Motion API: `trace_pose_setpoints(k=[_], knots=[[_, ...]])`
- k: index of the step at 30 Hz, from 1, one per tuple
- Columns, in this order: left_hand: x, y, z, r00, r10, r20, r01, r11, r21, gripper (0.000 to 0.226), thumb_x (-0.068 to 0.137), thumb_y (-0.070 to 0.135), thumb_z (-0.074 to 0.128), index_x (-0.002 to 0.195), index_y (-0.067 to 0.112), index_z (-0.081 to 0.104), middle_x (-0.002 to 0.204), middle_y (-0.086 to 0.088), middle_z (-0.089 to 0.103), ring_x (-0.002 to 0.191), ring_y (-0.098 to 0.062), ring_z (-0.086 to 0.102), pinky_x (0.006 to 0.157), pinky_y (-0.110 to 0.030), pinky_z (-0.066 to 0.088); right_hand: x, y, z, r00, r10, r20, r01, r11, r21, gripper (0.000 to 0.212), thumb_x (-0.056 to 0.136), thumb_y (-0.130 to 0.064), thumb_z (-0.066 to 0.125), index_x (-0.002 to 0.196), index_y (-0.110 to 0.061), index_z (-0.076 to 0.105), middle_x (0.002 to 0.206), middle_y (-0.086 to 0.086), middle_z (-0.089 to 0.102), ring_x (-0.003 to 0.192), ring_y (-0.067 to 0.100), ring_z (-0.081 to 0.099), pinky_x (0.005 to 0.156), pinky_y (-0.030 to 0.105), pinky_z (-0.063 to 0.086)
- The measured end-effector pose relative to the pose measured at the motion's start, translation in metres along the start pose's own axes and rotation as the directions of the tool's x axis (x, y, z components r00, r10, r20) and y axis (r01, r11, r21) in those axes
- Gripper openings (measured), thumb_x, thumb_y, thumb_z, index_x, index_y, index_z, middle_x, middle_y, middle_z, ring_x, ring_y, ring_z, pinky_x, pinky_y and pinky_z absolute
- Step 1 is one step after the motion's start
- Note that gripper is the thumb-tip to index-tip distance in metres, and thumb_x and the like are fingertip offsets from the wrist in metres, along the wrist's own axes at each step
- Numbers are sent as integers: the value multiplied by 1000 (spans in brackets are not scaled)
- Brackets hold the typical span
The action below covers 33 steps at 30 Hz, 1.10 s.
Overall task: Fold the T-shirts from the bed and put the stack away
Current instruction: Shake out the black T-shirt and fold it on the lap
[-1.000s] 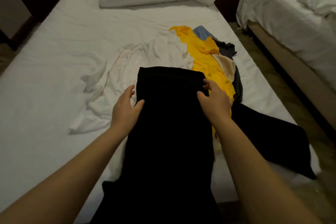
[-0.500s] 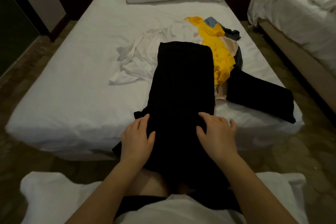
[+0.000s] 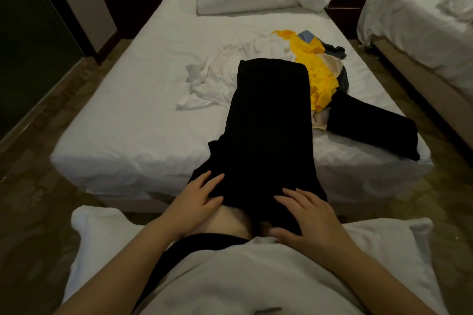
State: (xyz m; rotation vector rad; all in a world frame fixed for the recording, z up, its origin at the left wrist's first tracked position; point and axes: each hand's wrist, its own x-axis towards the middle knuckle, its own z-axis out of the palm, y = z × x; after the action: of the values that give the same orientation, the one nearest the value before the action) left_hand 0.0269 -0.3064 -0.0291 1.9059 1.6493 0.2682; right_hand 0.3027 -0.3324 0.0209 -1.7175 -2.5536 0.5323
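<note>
Bridging the gap between the white-sheeted bed (image 3: 133,120) and our lap, the long black strip-folded T-shirt (image 3: 268,115) could slip toward the brown floor (image 3: 30,181) at 9 o'clock if we tug unevenly, or drag the crumpled yellow shirt (image 3: 314,77) at its 2 o'clock. Our left hand (image 3: 198,199) and right hand (image 3: 314,220) lie flat on its near end, each grip released, fingers spread, pressing rather than grasping.

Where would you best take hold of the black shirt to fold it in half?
Probably the near corners of the black shirt, from the near side: that end hangs off the bed under the left hand and right hand, while the far end lies flat.
</note>
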Motion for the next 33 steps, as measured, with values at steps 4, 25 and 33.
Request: trace_pose_setpoints(k=[4,25,33], knots=[[-1,-2,-7,996,46,72,-48,998,30,75,67,70,29,139,52,16,156,3,14,142,-16,17,111,-32,28,2,-1,2,1000,5,-16,-7,997,-73,89,62,-79,19,140,-40,36,151,-16,27,140,15,24,110,37,26],[12,18,-1,915,337,-224,-287,930,228,35,75,33,49,94,12,69,107,-4,62,95,-25,60,79,-43,52,10,11,3,797,4,-604,112,982,154,34,87,-38,45,86,-12,67,89,0,65,88,10,48,76,19,25],[-2,-2,-6,828,311,-467,-257,950,177,26,86,26,42,82,11,63,76,-2,64,75,-10,44,66,-21,31,5,16,0,783,-36,-621,111,990,83,35,85,-38,47,86,-11,69,88,0,66,91,13,51,83,32,37]])
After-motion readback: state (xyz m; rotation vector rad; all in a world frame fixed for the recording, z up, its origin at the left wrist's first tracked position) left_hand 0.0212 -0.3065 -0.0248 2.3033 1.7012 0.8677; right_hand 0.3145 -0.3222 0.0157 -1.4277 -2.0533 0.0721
